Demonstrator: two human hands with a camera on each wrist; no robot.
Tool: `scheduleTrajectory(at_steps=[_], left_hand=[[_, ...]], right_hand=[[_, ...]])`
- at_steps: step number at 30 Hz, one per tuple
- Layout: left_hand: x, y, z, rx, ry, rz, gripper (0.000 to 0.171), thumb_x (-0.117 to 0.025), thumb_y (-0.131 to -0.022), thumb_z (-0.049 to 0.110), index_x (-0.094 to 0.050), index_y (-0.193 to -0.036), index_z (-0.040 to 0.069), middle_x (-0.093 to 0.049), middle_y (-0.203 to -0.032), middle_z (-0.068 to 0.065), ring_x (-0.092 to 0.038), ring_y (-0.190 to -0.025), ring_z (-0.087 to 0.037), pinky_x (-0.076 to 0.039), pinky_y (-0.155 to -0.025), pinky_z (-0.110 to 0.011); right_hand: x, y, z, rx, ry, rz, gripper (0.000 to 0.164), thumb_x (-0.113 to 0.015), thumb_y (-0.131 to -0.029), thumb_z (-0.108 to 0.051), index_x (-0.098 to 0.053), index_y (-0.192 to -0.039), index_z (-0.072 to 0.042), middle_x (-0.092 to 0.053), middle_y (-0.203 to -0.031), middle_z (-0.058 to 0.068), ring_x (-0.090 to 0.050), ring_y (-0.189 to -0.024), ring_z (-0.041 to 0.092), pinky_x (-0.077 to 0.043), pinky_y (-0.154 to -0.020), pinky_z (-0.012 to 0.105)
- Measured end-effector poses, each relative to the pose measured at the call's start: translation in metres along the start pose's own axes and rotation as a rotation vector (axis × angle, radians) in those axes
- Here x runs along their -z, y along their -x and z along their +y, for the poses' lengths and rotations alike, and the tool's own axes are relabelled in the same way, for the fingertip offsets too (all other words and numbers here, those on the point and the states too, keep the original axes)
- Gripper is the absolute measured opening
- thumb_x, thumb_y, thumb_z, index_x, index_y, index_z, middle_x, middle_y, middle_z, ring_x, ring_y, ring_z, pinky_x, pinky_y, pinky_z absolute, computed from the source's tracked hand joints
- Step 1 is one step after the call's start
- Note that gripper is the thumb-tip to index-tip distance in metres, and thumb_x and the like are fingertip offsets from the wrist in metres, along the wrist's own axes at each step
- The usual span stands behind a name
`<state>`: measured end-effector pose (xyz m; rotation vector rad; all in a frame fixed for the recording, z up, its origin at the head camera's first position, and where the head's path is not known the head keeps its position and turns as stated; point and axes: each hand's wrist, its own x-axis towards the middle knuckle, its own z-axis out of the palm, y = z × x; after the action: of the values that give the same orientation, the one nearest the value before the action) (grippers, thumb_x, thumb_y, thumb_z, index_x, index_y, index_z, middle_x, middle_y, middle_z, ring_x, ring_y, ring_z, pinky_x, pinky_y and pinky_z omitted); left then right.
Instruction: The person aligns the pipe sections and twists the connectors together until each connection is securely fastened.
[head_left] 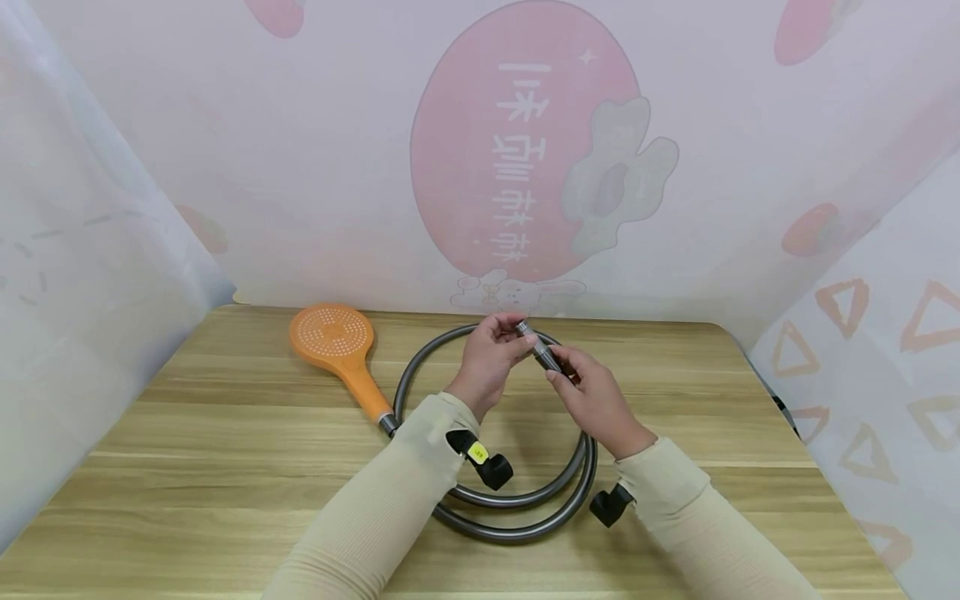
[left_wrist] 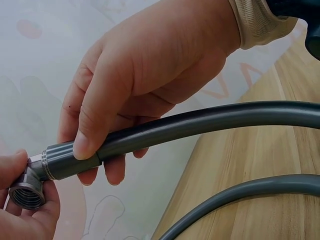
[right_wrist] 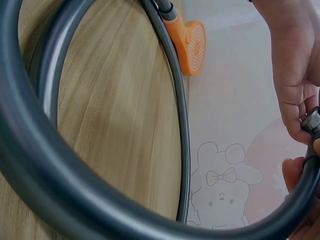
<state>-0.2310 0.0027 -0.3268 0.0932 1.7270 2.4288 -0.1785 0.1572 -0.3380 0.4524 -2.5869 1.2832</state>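
My left hand (head_left: 483,367) pinches a silver metal fitting (left_wrist: 36,172) at the end of a grey shower hose (head_left: 517,534). An inner-threaded opening on the fitting shows in the left wrist view, facing sideways to the hose. My right hand (head_left: 597,402) grips the hose just behind the fitting, thumb on the dark collar (left_wrist: 72,159). Both hands hold this end above the table, near its far edge. The hose's other end joins an orange shower head (head_left: 332,337), lying at the left with its perforated face up.
The hose lies in wide loops on the wooden table (head_left: 225,500), under and between my forearms. A printed curtain (head_left: 315,150) stands behind the table's far edge, with more fabric at both sides. Black wrist cameras (head_left: 495,472) hang from both cuffs.
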Motion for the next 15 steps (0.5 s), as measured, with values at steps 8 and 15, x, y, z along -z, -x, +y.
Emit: scheduleTrajectory(at_steps=[8,15], left_hand=[[0.0011,-0.0008,-0.0017,-0.008,0.011,-0.011,0.033,-0.063,-0.088,-0.008,-0.056,-0.120,-0.001,-0.054,-0.102,-0.006,-0.054,-0.089,-0.014,-0.053,-0.086,-0.029],[0.0017,-0.0004,-0.0022,-0.008,0.019,-0.012,0.033,-0.063,-0.088,-0.008,-0.055,-0.120,-0.001,-0.054,-0.103,-0.007,-0.054,-0.089,-0.015,-0.053,-0.087,-0.030]], right_hand=[[0.0011,-0.0007,0.0010,-0.045,-0.008,-0.040,0.036,-0.055,-0.098,-0.010,-0.053,-0.131,0.003,-0.063,-0.101,0.012,-0.056,-0.083,0.019,-0.047,-0.067,0.029],[0.0006,-0.0016,0.0036,-0.049,-0.010,-0.042,0.036,-0.055,-0.099,-0.011,-0.053,-0.132,0.002,-0.062,-0.104,0.012,-0.056,-0.087,0.021,-0.048,-0.071,0.033]])
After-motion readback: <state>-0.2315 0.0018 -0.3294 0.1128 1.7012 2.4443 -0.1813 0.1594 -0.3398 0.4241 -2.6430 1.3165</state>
